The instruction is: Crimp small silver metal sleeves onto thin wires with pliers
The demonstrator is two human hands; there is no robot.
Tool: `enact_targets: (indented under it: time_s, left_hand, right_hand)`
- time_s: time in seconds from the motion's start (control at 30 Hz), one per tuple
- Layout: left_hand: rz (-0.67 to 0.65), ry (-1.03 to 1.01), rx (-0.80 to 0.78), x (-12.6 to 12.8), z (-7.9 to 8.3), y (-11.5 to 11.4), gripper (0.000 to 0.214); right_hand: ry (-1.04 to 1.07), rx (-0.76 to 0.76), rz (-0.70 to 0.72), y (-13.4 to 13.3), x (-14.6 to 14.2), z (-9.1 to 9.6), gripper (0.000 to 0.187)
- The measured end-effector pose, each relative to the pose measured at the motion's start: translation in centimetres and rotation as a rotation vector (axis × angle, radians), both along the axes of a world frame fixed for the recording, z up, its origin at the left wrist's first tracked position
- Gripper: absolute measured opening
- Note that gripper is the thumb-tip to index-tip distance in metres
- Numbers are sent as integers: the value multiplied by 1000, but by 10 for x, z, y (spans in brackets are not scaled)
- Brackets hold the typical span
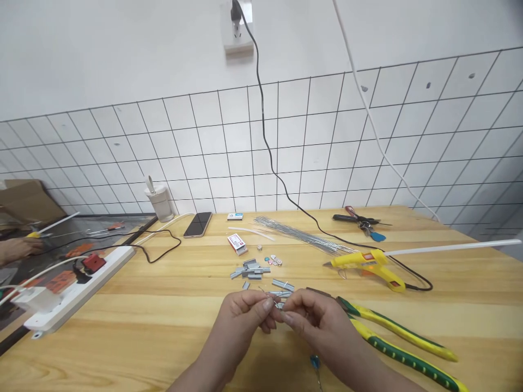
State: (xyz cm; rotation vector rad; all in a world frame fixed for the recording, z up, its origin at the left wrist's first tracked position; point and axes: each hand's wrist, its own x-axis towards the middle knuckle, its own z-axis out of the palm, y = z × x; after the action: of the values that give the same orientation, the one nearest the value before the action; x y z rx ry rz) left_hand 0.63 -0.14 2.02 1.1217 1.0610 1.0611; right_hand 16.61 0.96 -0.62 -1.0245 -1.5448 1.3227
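Observation:
Both of my hands meet low in the middle of the head view. My left hand (245,318) pinches a thin, short wire (267,294) between thumb and fingertips. Beside it, my right hand (318,318) is closed with thumb and forefinger at the same wire; the wire's far end is hidden by the fingers. Just beyond my fingertips lie strips of silvery staples (250,269). Green-and-yellow-handled pliers (394,326) lie to the right, their jaws partly behind my right hand. A small blue piece on a wire stem (314,361) shows below my right wrist.
A yellow glue gun (368,262) lies right, its cord running to the wall socket. Behind are a wire bundle (300,234), a small box (237,244), small gems (274,261), smaller pliers (357,219) and a phone (198,225). Left: a power strip (77,288) and another person's hand (18,250).

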Motion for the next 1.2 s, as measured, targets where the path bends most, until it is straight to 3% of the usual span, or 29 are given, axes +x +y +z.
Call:
enact_targets:
  time_s: [0.2,0.5,0.77,0.97,1.13,1.2]
  left_hand:
    - [5,26,59,4,1,-2,29]
    - [31,148,83,1,-4,-2,26]
    - [40,490,374,1,-2,-5,25]
    - [-9,644,478,-2,-3,-4,29]
    - [-109,371,191,-1,-6,-3,30]
    - [-101,366,188,1,-6,-3,31]
  right_hand:
    - [115,-71,64,-3,-3,5,22]
    - [46,-307,51,-2,-7,5,29]
    - [37,-272,21,-4,-7,10,26]
    - [-136,-32,-7,-7,-3,10,17]
    - [-456,474,-31,-5,8,8,19]
    - [-396,395,-26,-5,6,9,19]
